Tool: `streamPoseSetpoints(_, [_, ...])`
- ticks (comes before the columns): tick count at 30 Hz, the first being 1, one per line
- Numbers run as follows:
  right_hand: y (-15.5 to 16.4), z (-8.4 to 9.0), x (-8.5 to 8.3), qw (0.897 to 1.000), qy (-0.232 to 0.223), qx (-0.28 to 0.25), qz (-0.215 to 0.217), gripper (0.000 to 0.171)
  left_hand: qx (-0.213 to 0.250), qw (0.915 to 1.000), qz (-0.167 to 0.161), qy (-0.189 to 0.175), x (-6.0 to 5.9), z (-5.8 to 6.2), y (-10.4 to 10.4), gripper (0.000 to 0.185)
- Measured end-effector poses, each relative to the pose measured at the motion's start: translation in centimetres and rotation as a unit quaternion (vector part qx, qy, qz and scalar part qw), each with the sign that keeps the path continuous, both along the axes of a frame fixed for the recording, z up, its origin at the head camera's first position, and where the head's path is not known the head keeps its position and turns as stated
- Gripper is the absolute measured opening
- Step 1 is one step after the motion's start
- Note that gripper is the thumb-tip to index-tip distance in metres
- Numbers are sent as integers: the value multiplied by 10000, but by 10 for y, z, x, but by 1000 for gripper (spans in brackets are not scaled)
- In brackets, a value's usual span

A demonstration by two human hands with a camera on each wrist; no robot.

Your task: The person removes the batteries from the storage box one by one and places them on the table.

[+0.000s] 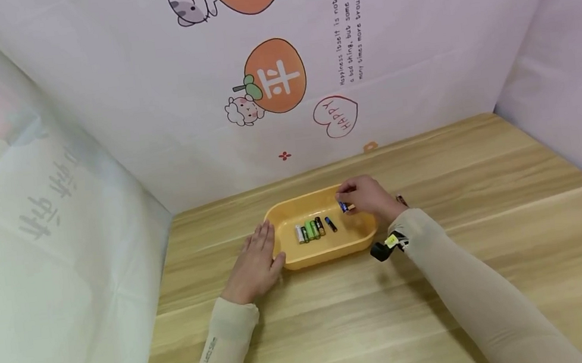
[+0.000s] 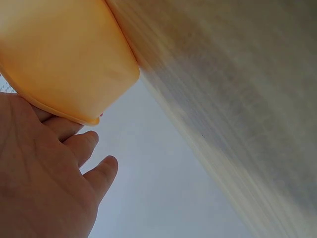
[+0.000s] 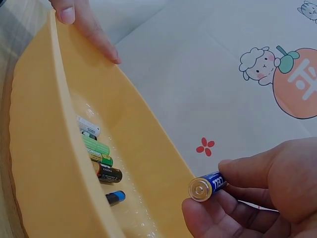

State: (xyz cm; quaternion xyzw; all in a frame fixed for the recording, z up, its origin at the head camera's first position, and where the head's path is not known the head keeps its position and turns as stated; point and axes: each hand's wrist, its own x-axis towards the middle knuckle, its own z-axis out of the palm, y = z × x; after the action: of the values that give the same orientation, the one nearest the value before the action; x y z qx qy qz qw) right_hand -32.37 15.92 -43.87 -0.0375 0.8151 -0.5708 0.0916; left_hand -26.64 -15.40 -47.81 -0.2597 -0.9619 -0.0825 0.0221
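Your right grip (image 1: 370, 196) pinches a blue battery (image 3: 210, 185) between thumb and fingertips, with one end face projecting clear of them. In the head view, the battery appears over the right end of the yellow tray (image 1: 326, 254), raised above its floor. To the left of this grip, inside the tray, five batteries (image 1: 310, 231) lie side by side, in white, dark, green and black casings. A blue-ended battery (image 1: 330, 224) lies apart from the row, between it and your right grip. Your left grip (image 1: 257, 263) is unclenched, fingers extended, and touches the tray's left end. The tray sits on the wood-grain worktop (image 1: 312, 323), near the printed backdrop (image 1: 198, 126). One small object (image 1: 401, 199), partly hidden, shows beside your right wrist.
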Motion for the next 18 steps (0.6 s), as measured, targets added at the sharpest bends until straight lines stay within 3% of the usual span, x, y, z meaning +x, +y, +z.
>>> streamPoseSetpoints(9, [8, 4, -1, 9997, -56, -224, -54, 29, -11, 9996, -90, 258, -3, 3, 2, 67])
streamPoseSetpoints(18, [22, 4, -1, 9990, -289, -314, -160, 32, -48, 9999, 68, 96, 0, 0, 1, 67])
